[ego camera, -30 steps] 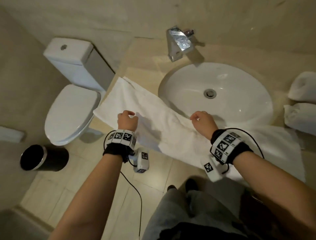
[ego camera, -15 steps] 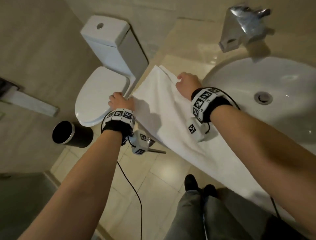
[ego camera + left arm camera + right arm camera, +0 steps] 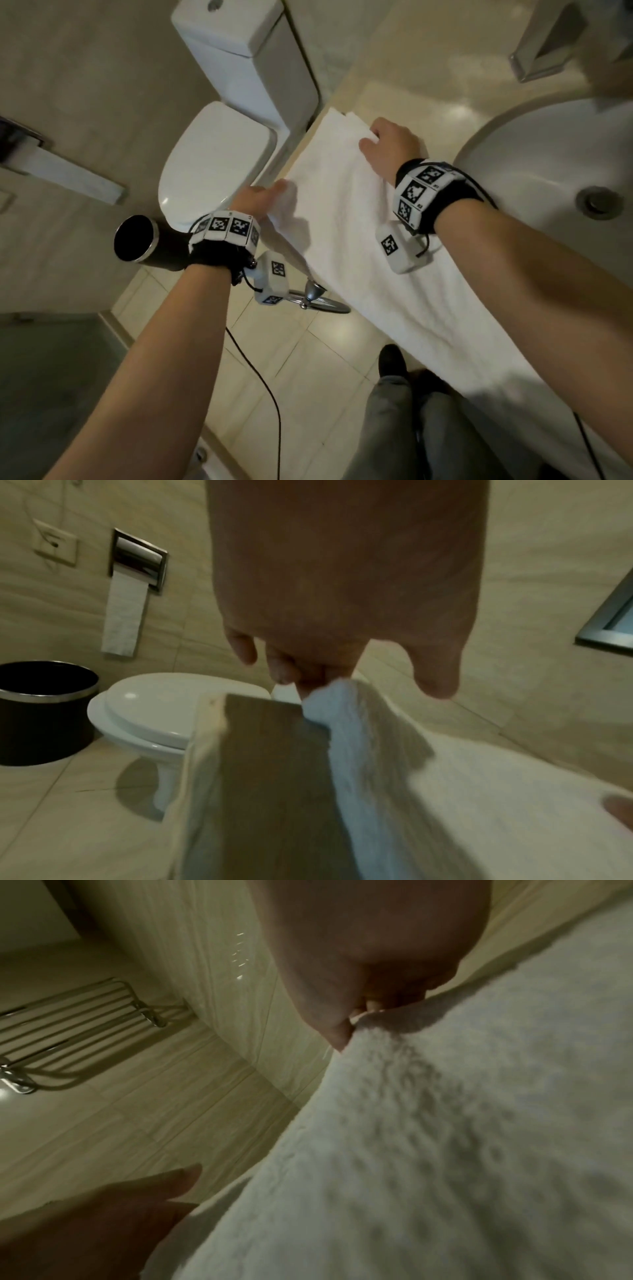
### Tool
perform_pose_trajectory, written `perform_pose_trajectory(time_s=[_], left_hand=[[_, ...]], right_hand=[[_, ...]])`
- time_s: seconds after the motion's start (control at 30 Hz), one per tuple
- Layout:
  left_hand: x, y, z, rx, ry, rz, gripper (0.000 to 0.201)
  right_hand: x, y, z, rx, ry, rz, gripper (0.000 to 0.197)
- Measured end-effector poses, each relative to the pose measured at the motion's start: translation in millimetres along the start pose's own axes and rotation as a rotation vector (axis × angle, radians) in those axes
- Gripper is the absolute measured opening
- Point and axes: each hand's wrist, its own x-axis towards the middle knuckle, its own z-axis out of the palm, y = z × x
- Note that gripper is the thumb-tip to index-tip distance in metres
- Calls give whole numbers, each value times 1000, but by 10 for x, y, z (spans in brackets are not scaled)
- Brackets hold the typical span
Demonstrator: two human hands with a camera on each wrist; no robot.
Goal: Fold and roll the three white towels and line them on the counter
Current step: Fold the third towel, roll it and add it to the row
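Observation:
A long white towel [image 3: 346, 212] lies folded lengthwise along the front of the beige counter [image 3: 404, 102], left of the sink. My left hand [image 3: 270, 195] pinches the towel's near left corner at the counter's edge; in the left wrist view my fingertips [image 3: 308, 685] hold that corner of the towel [image 3: 445, 791] lifted a little. My right hand [image 3: 380, 140] pinches the far left corner, thumb and fingers curled on the cloth; the right wrist view shows the towel [image 3: 428, 1137] gripped at its edge by my fingers [image 3: 342, 1031].
A white toilet [image 3: 219, 150] stands left of the counter, with a black bin [image 3: 144, 243] beside it. The white sink basin [image 3: 555, 192] and chrome tap [image 3: 548, 51] lie to the right. A paper holder [image 3: 137, 561] is on the wall. A chrome rail [image 3: 315, 298] sits under the counter edge.
Both hands moved left from the towel's middle to its left end and took hold of its two corners. The head view swung left; the two rolled towels left the frame.

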Motion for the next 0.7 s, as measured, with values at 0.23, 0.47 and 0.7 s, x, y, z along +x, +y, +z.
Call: perform_pose_trajectory(time_s=[0.23, 0.47, 0.7], left_hand=[[23, -129, -234, 257, -249, 147, 49], [-76, -194, -233, -371, -239, 216, 15], [-48, -210, -280, -622, -263, 184, 33]], right_hand=[[17, -40, -22, -47, 45, 74, 35], [80, 4, -77, 27, 11, 125, 35], [51, 51, -77, 28, 5, 68, 34]])
